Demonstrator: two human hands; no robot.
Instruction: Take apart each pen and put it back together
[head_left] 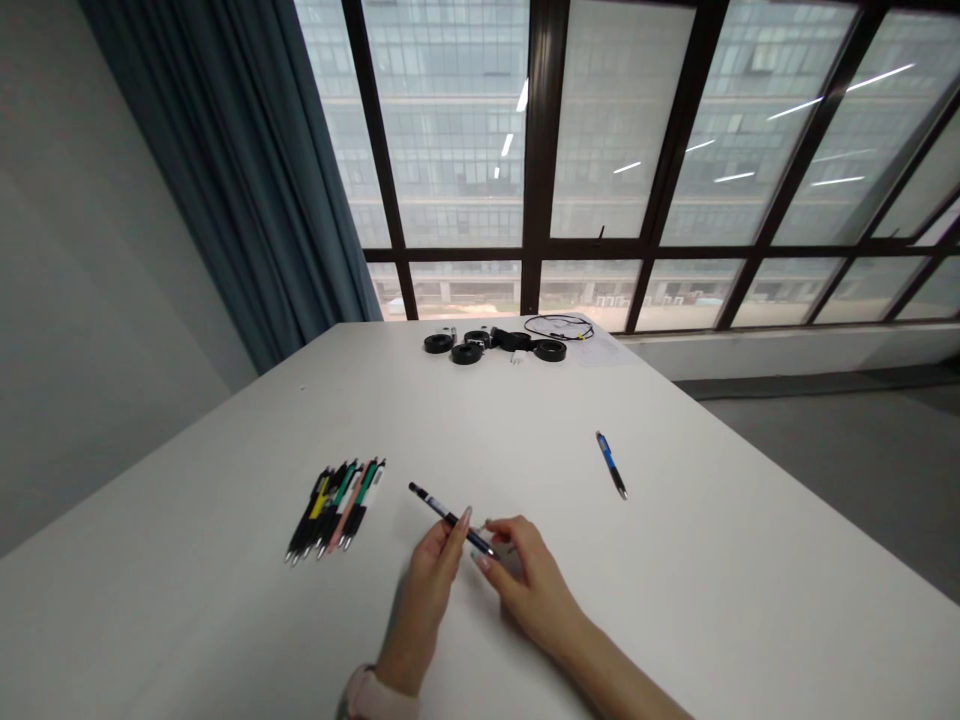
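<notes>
A dark pen [431, 501] is in my left hand [435, 570], pinched between thumb and fingers. It lies slanted, its far end pointing up and left and its other end toward my right hand [529, 580]. The thumb and index finger of my right hand are apart, one on either side of the pen's near end. Whether they touch the pen I cannot tell. To the left, a row of several pens [335, 510] with black, yellow, green, white and pink parts lies side by side on the white table [225, 620]. A single blue and black pen [611, 465] lies to the right.
Several black coiled rolls [466, 353] and a thin looped black cable [559, 327] lie at the table's far end. A sheet of paper [604, 352] is beside them. Behind stand a blue curtain [247, 180] and dark-framed windows [547, 130].
</notes>
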